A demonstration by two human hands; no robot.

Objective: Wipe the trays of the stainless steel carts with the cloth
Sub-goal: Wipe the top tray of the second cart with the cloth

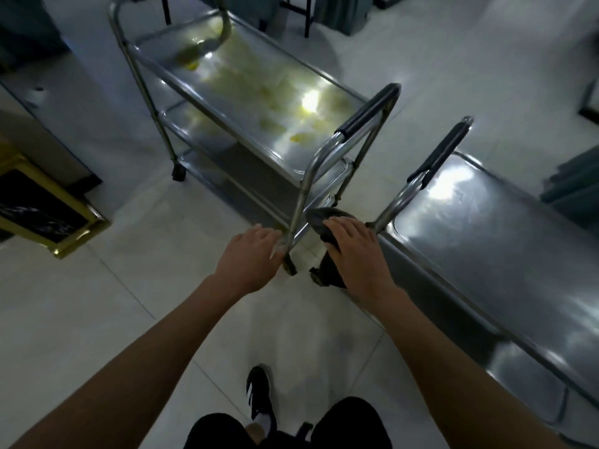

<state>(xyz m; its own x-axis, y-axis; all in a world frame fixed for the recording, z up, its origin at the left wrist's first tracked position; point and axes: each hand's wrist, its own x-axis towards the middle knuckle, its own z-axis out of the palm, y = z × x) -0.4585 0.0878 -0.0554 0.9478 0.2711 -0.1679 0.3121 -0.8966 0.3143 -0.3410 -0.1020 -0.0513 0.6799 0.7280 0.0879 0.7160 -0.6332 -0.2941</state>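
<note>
Two stainless steel carts stand on the tiled floor. The left cart's top tray shows yellowish smears; its lower trays sit below. The right cart's top tray reflects light. My left hand reaches to the left cart's near leg, fingers around the tube. My right hand presses a dark cloth down between the two carts, near the left cart's bottom tray corner. Part of the cloth hangs below my palm.
A gold-framed bin with a black liner stands at the left. Black handle grips top both carts. Chair and table legs stand behind. My shoe is on the floor below my arms.
</note>
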